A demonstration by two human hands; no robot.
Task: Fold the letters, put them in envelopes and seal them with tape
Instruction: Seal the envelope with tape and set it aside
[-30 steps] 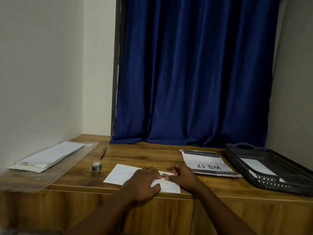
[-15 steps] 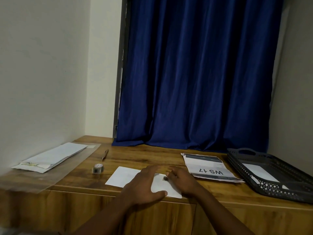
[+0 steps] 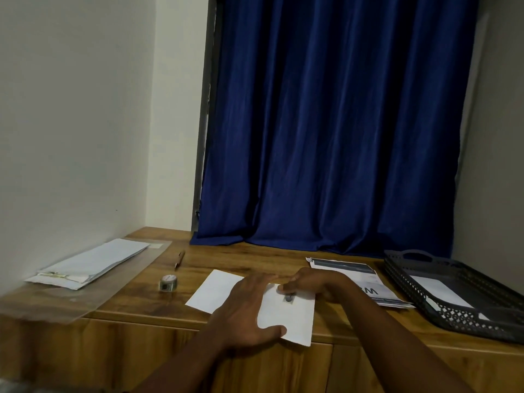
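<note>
Moved: your left hand (image 3: 246, 307) slid forward over the envelope (image 3: 286, 316).
Left fingers: flat and close together, holding it still on the table (image 3: 255, 262).
Right hand (image 3: 312, 283): fingertips press the dark seal spot (image 3: 289, 298).

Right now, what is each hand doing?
Left hand: open, pressing flat on the white paper envelope.
Right hand: fingertips press a small dark piece onto that envelope; grip cannot be told.

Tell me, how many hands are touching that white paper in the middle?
2. The left hand lies flat on the white paper, thumb at its near edge; the right hand presses its fingers on the far edge.
</note>
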